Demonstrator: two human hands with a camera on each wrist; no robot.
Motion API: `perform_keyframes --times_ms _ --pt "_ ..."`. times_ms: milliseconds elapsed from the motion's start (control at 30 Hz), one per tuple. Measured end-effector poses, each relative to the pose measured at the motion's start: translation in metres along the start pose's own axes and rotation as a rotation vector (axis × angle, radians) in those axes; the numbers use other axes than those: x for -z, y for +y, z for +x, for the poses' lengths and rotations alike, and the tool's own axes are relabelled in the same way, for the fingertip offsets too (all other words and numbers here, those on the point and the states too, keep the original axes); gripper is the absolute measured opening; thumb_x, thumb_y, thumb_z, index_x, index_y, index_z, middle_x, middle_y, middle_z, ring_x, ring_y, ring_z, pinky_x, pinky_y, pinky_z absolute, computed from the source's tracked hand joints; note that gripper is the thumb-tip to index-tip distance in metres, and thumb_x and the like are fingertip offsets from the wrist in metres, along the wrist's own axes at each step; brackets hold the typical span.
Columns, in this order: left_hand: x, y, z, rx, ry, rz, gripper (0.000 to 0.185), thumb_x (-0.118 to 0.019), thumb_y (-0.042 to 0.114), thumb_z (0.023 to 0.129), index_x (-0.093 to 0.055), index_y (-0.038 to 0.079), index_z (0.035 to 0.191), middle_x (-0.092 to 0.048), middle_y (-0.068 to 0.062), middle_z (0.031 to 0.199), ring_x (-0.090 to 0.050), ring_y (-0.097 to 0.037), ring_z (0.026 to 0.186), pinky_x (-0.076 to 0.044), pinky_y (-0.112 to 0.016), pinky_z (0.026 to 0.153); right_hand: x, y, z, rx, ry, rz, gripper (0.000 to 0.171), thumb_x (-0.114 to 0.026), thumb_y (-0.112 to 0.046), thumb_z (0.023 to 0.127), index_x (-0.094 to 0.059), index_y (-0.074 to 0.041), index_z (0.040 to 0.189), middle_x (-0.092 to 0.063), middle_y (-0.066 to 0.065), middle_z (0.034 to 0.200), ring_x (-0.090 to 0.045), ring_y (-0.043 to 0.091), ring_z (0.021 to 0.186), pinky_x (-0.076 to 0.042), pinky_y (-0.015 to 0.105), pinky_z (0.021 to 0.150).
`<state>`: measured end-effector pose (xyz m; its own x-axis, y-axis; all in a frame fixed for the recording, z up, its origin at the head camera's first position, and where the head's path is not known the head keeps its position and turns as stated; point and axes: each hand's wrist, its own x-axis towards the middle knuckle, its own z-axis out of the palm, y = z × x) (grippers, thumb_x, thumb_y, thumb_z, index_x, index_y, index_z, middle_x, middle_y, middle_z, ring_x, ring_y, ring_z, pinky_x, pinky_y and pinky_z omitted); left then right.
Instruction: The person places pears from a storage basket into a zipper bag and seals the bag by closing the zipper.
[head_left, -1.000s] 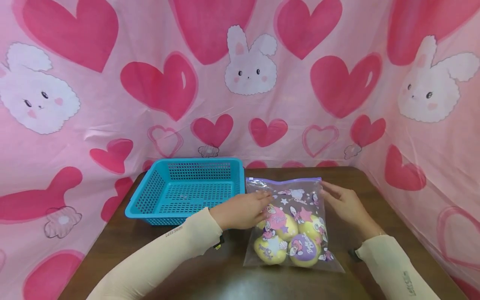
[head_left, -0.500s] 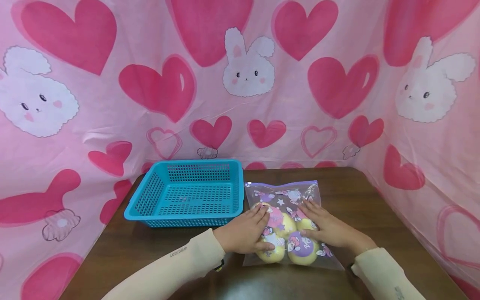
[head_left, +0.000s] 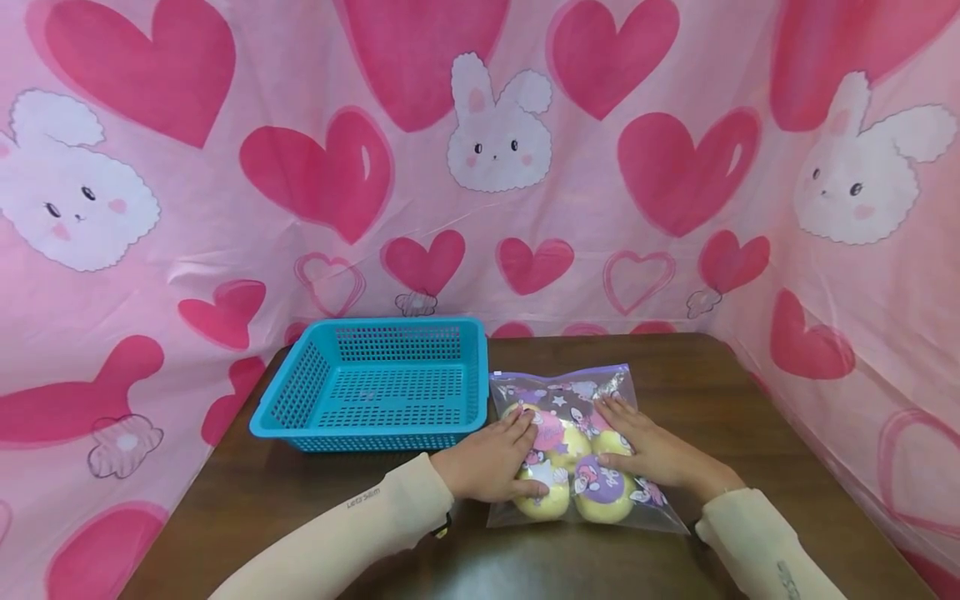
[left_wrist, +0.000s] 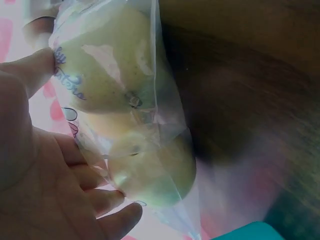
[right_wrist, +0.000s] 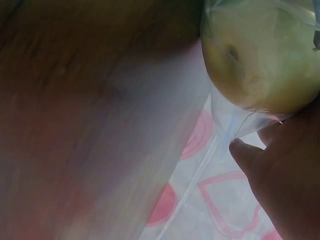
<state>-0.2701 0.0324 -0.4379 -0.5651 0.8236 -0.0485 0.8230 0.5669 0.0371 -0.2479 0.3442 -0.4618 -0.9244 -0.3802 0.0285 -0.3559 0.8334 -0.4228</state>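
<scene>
A clear zip bag (head_left: 558,402) with a purple zip strip and printed cartoon figures lies flat on the table. Inside it are several round yellow fruits (left_wrist: 152,170), speckled skin showing through the plastic in the left wrist view. My left hand (head_left: 491,458) rests on the bag's left side, fingers extended over the fruit. On the right side lies my right hand (head_left: 660,450), its fingers spread across the plastic. In the right wrist view, one fruit (right_wrist: 260,60) bulges against the bag beside that hand's thumb. The fruits' exact kind is hard to tell.
A turquoise plastic basket (head_left: 367,437) with slotted walls stands left of the bag, close to its upper left corner. The brown wooden table (head_left: 690,375) meets a pink cloth backdrop (head_left: 592,200) with hearts and rabbits at the back and sides.
Both hands have come down from the bag's upper part onto its filled middle, the right one moving in from the top right corner. The zip edge has shifted slightly toward the person.
</scene>
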Motion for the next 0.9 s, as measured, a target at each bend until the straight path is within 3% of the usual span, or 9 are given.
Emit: perform_keyframes --times_ms 200,400,567,900 --pt "0.009 0.000 0.006 0.010 0.020 -0.003 0.091 -0.040 0.071 0.090 -0.025 0.009 0.154 -0.020 -0.008 0.160 -0.015 -0.025 0.146 -0.022 -0.036 0.113 0.003 0.004 0.006 0.010 0.030 0.007 0.088 -0.057 -0.062 0.089 -0.019 -0.022 0.157 -0.011 0.012 0.161 -0.008 0.038 0.145 -0.017 0.068 0.106" --pt "0.036 -0.009 0.000 -0.008 0.137 -0.028 0.082 -0.048 0.060 0.094 -0.028 0.007 0.153 -0.024 -0.009 0.158 -0.022 -0.021 0.144 -0.031 -0.034 0.109 0.009 0.010 0.011 0.058 0.099 -0.018 0.081 -0.057 -0.058 0.091 -0.027 -0.016 0.155 -0.017 0.014 0.159 -0.013 0.040 0.144 -0.017 0.067 0.106" --pt "0.057 -0.036 -0.009 0.037 0.202 -0.048 0.078 -0.054 0.052 0.095 -0.027 0.008 0.153 -0.021 -0.009 0.159 -0.019 -0.023 0.145 -0.030 -0.038 0.110 0.024 0.011 0.011 0.051 0.110 -0.005 0.081 -0.057 -0.055 0.093 -0.026 -0.012 0.154 -0.018 0.013 0.159 -0.011 0.040 0.144 -0.015 0.067 0.107" --pt "0.074 -0.108 -0.042 0.303 0.196 -0.157 0.083 -0.053 0.061 0.092 -0.023 0.016 0.156 -0.018 -0.008 0.160 -0.018 -0.028 0.145 -0.037 -0.049 0.105 0.068 0.011 0.023 -0.022 0.137 -0.020 0.080 -0.057 -0.051 0.094 -0.018 -0.019 0.157 -0.015 0.013 0.160 -0.009 0.038 0.145 -0.015 0.070 0.105"
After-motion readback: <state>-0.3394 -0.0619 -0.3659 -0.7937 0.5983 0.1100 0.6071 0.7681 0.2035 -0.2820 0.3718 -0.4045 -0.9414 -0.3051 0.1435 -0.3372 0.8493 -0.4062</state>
